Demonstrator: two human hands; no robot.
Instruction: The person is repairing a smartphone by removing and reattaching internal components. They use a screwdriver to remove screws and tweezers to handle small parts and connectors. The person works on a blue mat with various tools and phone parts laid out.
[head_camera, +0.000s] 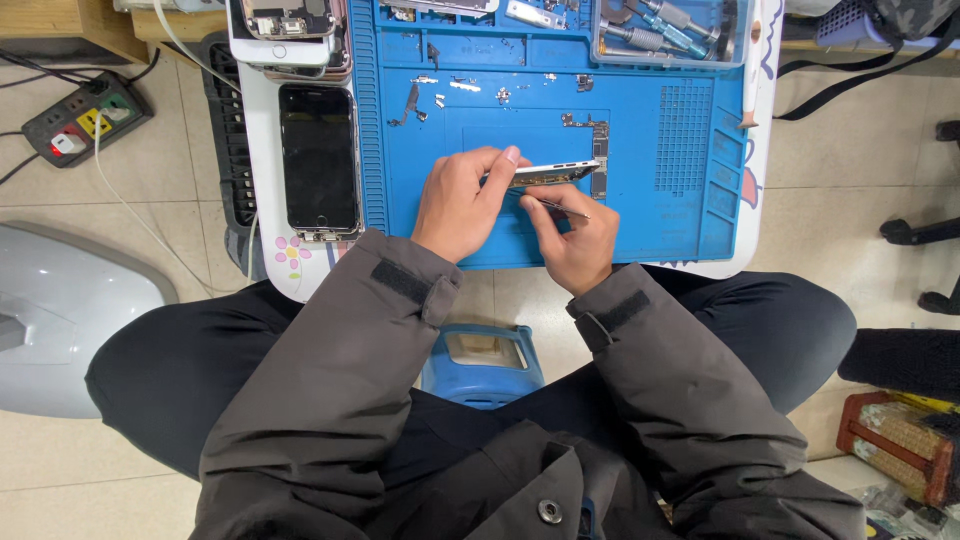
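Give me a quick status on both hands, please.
Left hand grips phone frame on edge. Right hand holds thin metal tool beneath it. Loose parts on blue mat.

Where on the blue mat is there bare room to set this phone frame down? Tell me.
Best patch: the plain blue mat below its gridded square, right of the right hand. Another lies between the dark phone and the left hand. Crowded: the top strip of small parts and the tool tray.

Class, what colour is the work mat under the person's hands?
Bright blue: the mat, seen best in the head view.
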